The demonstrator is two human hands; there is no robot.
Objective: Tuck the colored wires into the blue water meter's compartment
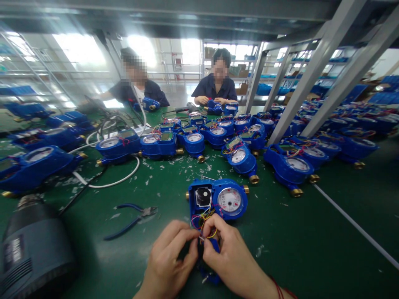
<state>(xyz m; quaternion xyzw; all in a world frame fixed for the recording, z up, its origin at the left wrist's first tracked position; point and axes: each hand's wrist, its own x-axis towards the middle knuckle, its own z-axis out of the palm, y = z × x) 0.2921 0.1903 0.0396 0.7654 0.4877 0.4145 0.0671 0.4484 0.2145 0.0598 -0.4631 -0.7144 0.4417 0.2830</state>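
Green matting (311,249) covers the workbench, littered with white scraps; at far left a grey heat gun (34,249) is seen, then blue-handled cutters (134,218); thin coloured wires (204,222) are pinched by the left hand (168,261) and the right hand (230,257), just below an opened blue water meter (218,199); rows of blue meters (289,166) are spread beyond.

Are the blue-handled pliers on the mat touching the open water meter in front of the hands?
Apart. The head view shows bare green mat between the pliers and the open water meter; neither hand touches the pliers.
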